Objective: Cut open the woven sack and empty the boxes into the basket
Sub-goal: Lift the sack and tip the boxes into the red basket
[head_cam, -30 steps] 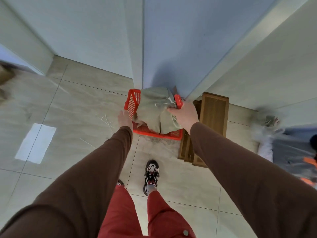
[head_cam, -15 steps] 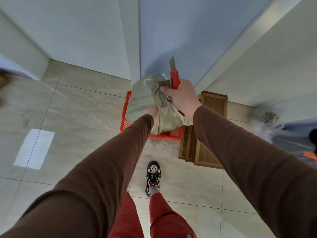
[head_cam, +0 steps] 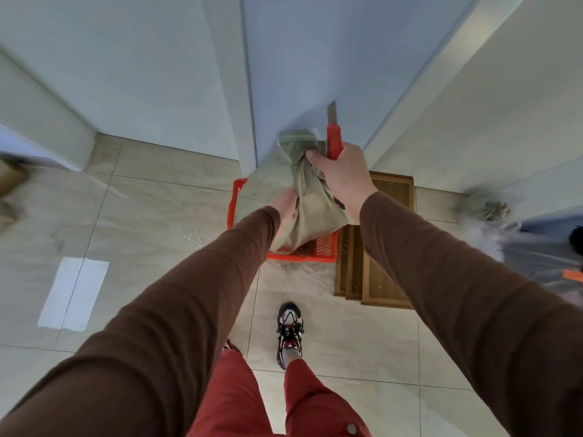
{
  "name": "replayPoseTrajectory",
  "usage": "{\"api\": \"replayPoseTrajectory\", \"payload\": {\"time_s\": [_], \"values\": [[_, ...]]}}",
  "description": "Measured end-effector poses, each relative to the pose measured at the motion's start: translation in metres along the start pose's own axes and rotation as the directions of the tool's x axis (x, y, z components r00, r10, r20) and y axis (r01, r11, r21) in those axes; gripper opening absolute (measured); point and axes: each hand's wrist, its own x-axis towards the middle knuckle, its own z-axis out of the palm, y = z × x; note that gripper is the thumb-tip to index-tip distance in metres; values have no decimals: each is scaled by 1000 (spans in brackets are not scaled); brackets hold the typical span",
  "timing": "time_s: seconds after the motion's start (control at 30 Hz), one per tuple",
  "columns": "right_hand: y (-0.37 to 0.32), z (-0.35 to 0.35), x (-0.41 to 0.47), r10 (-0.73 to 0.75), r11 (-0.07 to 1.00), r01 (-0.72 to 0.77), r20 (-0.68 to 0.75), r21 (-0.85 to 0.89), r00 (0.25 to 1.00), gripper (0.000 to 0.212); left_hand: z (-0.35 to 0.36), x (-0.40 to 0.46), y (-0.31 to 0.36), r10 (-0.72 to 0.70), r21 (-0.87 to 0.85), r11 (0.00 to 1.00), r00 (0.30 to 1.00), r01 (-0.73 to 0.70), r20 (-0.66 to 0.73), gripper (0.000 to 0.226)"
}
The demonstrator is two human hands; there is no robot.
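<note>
We held the sack (head_cam: 293, 197) above the basket (head_cam: 318, 250): our right hand (head_cam: 342, 176) gripped its bunched top together with a cutter (head_cam: 333, 140), our left hand (head_cam: 285, 205) clutching lower.

View: a single head-worn wide-angle camera.
Facing: forward and steeply down, over both outstretched arms to the tiled floor (head_cam: 151, 216).
Nearness: sleeves fill the lower frame; the hands sit mid-frame at arm's reach.
Shared: no second view.

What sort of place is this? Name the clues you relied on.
Probably an indoor corridor or storeroom corner: a tiled floor, plain pale walls, and a red basket beside stacked wooden frames.
</note>
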Motion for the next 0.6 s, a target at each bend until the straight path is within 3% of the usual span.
{"api": "replayPoseTrajectory", "payload": {"time_s": [0.03,0.1,0.13,0.2,0.27,0.3,0.33,0.4,0.5,0.57,0.6], "values": [[0,-3,-1,-1,1000,2,-20,26,1000,22,-2,1,4,28,18,999,995,-27,-97,50],[-1,-7,-2,-7,999,9,-38,37,999,29,-19,18,8,164,134,984,894,-118,-416,72],[-2,-8,-3,-12,1000,13,-24,27,1000,28,-22,30,7,188,186,975,895,-121,-404,78],[-6,-8,-6,-32,999,32,7,22,999,22,-4,11,14,99,198,977,991,-79,-95,73],[-11,-10,-8,-30,999,30,-4,39,1000,21,16,-15,23,54,14,998,996,-55,76,48],[-14,-12,-8,-27,998,29,-23,52,999,25,17,-20,27,44,-86,996,997,-38,62,47],[-16,-15,-8,-30,997,32,-32,67,999,28,14,-18,25,23,-124,992,999,-27,-36,56],[-21,-19,-9,-39,996,40,-16,77,999,23,7,-9,24,50,-51,997,975,-62,-216,78],[-26,-22,-11,-43,995,43,6,86,999,13,23,-24,31,78,-37,996,997,-77,23,42],[-26,-26,-13,-28,992,28,-7,123,1000,21,22,-23,33,82,-71,994,996,-80,26,37],[-26,-29,-14,-16,991,18,-15,133,1000,22,15,-18,34,96,-60,993,993,-100,-75,47]]}}
